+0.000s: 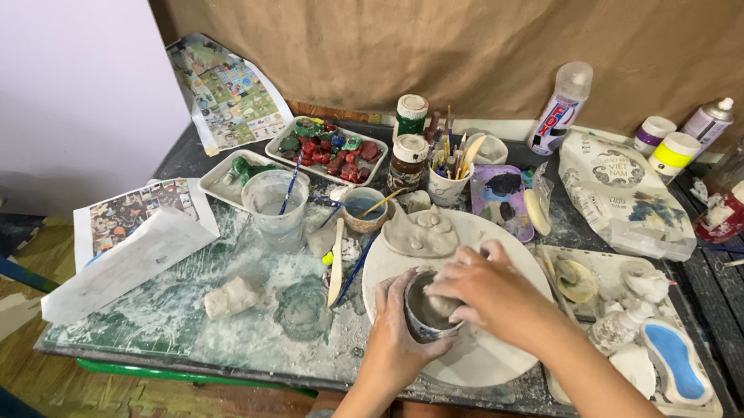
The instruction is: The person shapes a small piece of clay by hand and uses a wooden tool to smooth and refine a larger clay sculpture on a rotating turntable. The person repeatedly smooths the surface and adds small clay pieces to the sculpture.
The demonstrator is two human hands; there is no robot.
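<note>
Closest in, you've got both forearms coming up from the bottom edge, meeting over a small clay cup (424,308). The left hand (396,321) is wrapped around the cup's outer wall from the left and underneath, fingers curled snug against it, so that one's clamped on the cup. The right hand (487,289) comes over from the right and lies across the rim, fingers bent down into the opening, pressing on the inside (can't see the fingertips themselves, they're down in the cup).

So the cup sits between the two hands, left cradling it, right on top. It's upright or close to it, mouth facing up and slightly toward the camera. The clay looks grey and wet, thick-walled, with a smudgy surface and a slightly uneven rim.

It's held just above, maybe touching, a round white board (467,358) near the front of the table (185,347). On the far part of that board lies a lump of grey clay (421,232) with a few knobs on it, just beyond the hands.

Left of the board: a wooden tool (335,275), a torn bit of sponge (232,297) and a clear water cup (273,202), all on a surface smeared white with slip.

Further back there's a tray of painted pieces (327,150), a pot of brushes (447,182), two paint jars (409,147) and a spray bottle (559,109), with brown cloth (413,25) hanging behind everything.
</note>
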